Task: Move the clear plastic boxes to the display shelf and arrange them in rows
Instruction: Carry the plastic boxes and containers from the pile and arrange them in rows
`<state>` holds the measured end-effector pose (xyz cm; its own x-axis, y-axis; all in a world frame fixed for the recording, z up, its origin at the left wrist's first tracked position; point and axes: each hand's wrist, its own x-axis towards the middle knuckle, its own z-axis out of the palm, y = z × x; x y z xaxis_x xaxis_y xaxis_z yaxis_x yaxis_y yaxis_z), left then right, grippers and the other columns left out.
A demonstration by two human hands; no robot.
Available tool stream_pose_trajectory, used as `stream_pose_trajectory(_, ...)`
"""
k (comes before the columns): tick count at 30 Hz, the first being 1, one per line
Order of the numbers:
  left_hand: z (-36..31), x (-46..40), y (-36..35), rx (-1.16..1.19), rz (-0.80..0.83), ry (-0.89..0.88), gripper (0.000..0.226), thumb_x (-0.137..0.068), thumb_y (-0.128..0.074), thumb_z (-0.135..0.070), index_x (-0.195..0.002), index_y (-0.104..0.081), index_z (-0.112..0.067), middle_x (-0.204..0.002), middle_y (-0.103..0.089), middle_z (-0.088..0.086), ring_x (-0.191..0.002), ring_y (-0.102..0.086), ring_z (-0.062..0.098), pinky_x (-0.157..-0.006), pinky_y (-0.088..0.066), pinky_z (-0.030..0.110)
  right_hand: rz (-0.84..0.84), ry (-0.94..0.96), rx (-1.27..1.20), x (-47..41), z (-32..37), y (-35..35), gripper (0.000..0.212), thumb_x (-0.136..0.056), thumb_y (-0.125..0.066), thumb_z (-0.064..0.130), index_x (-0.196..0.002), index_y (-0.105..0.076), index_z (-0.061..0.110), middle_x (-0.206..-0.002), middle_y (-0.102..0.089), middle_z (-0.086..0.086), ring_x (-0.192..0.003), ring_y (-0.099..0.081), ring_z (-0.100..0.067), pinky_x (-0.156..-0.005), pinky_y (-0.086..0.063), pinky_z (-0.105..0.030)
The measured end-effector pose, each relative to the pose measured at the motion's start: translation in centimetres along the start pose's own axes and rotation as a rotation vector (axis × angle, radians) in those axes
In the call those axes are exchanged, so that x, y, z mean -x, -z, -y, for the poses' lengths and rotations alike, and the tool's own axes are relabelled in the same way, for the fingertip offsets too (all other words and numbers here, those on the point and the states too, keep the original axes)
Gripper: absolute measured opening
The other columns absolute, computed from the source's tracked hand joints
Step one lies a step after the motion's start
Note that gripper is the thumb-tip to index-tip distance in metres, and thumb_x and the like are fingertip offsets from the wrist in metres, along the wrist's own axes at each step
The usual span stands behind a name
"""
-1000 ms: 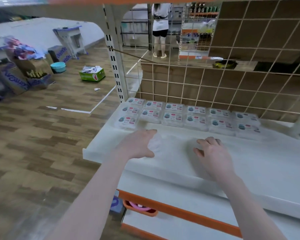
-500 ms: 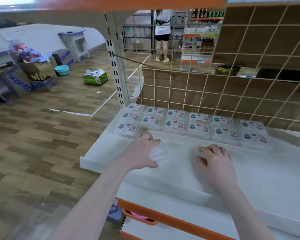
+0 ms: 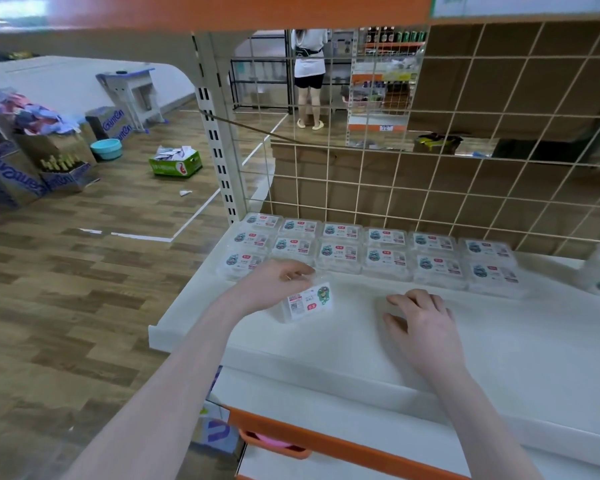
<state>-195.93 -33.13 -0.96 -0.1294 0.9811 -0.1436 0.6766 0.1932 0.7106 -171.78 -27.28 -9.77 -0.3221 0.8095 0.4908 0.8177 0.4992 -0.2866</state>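
Since half a second ago our left hand (image 3: 279,284) has tipped its clear plastic box (image 3: 309,301) up, so the printed label now faces the camera; before, only a pale blur showed under the fingers. Right hand barely shifted.

Head view, only one we have:
- Left grip: fingers curled over the box's top edge, pinching it, box tilted on its lower edge on the display shelf (image 3: 499,341), centre of frame.
- Right hand (image 3: 421,320): fingers loosely spread, resting on the shelf right of centre. Something clear may sit under it; we cannot tell.
- Arranged boxes (image 3: 378,252) sit in rows along the wire grid back (image 3: 465,168), upper middle. Third row has one box at its left end; the held box is just in front of it.

Risks, as we judge them:
- Label reads upside down against the rows, so it could land misoriented.
- Smooth plastic, a top-edge pinch could slip.
- Sliding in could nudge neighbours out of line.
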Motion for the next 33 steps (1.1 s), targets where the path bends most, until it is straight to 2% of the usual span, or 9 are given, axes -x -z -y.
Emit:
stream_pose_trajectory(4, -0.2, -0.5, -0.3, -0.241, -0.115, -0.056, 0.035, -0.089, -0.058, -0.019, -0.124, -0.060, -0.020, -0.118, -0.060, 0.001, -0.107, -0.056, 0.017, -0.083, -0.040, 0.022, 0.005, -0.017, -0.014, 0.0, -0.1, -0.1, 0.029, -0.063, -0.083, 0.013, -0.089, -0.072, 0.013, -0.083, -0.064, -0.009, -0.077, -0.059, -0.036, -0.068, -0.049, -0.042)
stream_pose_trajectory(7, 0.0, -0.4, -0.9, -0.399, -0.118, -0.065, 0.035, -0.088, -0.059, -0.028, -0.122, -0.060, -0.019, -0.118, -0.060, 0.005, -0.109, -0.054, 0.024, -0.087, -0.044, 0.031, 0.011, -0.022, -0.019, 0.0, -0.1, -0.1, 0.029, -0.063, -0.083, 0.013, -0.090, -0.072, 0.013, -0.085, -0.064, -0.009, -0.078, -0.059, -0.036, -0.069, -0.049, -0.042)
stream_pose_trajectory(13, 0.9, 0.3, -2.1, -0.465, -0.144, 0.013, 0.027, -0.090, -0.056, -0.040, -0.092, -0.058, -0.014, -0.104, -0.065, 0.013, -0.097, -0.059, 0.027, -0.079, -0.046, 0.035, 0.029, -0.038, -0.045, 0.0, 0.0, 0.0, 0.029, -0.065, -0.081, 0.013, -0.092, -0.072, 0.013, -0.087, -0.064, -0.009, -0.081, -0.058, -0.036, -0.072, -0.047, -0.041)
stream_pose_trajectory(18, 1.2, 0.5, -1.7, -0.403, -0.082, -0.134, 0.039, -0.093, -0.056, -0.031, -0.131, -0.054, -0.021, -0.133, -0.053, -0.001, -0.122, -0.047, 0.016, -0.097, -0.034, 0.026, 0.058, -0.058, -0.047, 0.0, 0.0, 0.2, 0.028, -0.068, -0.079, 0.014, -0.095, -0.072, 0.012, -0.090, -0.064, -0.009, -0.086, -0.057, -0.036, -0.074, -0.045, -0.042)
stream_pose_trajectory(21, 1.5, 0.4, -1.5, -0.393, 0.054, -0.268, 0.036, -0.098, -0.048, -0.022, -0.133, -0.053, -0.024, -0.147, -0.039, -0.010, -0.135, -0.032, 0.006, -0.104, -0.021, 0.015, 0.080, -0.072, -0.049, 0.0, 0.0, 0.3, 0.027, -0.071, -0.077, 0.015, -0.097, -0.072, 0.013, -0.093, -0.063, -0.009, -0.089, -0.056, -0.036, -0.076, -0.044, -0.042)
stream_pose_trajectory(25, 2.0, 0.4, -1.4, -0.507, 0.116, -0.288, 0.041, -0.100, -0.042, -0.031, -0.140, -0.043, -0.031, -0.152, -0.028, -0.016, -0.138, -0.025, 0.002, -0.106, -0.023, 0.020, 0.090, -0.077, -0.048, 0.0, 0.1, 0.4, 0.028, -0.071, -0.076, 0.015, -0.098, -0.072, 0.012, -0.093, -0.063, -0.009, -0.089, -0.056, -0.036, -0.077, -0.044, -0.042)
stream_pose_trajectory(28, 2.3, 0.9, -1.5, -0.684, 0.065, -0.291, 0.054, -0.096, -0.036, -0.050, -0.145, -0.033, -0.030, -0.152, -0.026, -0.011, -0.137, -0.025, 0.010, -0.107, -0.022, 0.023, 0.092, -0.079, -0.059, -0.1, 0.1, 0.4, 0.027, -0.072, -0.076, 0.014, -0.098, -0.072, 0.012, -0.093, -0.063, -0.010, -0.090, -0.056, -0.036, -0.078, -0.043, -0.042)
stream_pose_trajectory(30, 2.3, 1.4, -1.7, -0.814, -0.024, -0.275, 0.081, -0.079, -0.014, -0.071, -0.146, -0.031, -0.027, -0.146, -0.034, -0.007, -0.133, -0.028, 0.014, -0.106, -0.025, 0.025, 0.091, -0.077, -0.059, -0.1, 0.1, 0.5, 0.027, -0.072, -0.076, 0.014, -0.099, -0.072, 0.012, -0.093, -0.063, -0.010, -0.090, -0.056, -0.036, -0.078, -0.043, -0.042)
stream_pose_trajectory(33, 2.0, 2.0, -2.0, -0.912, -0.127, -0.217, 0.106, -0.060, 0.004, -0.077, -0.143, -0.035, -0.023, -0.131, -0.043, -0.002, -0.125, -0.036, 0.018, -0.100, -0.031, 0.028, 0.101, -0.083, -0.065, -0.1, 0.1, 0.5, 0.027, -0.073, -0.075, 0.015, -0.100, -0.071, 0.012, -0.095, -0.063, -0.009, -0.092, -0.055, -0.036, -0.079, -0.043, -0.042)
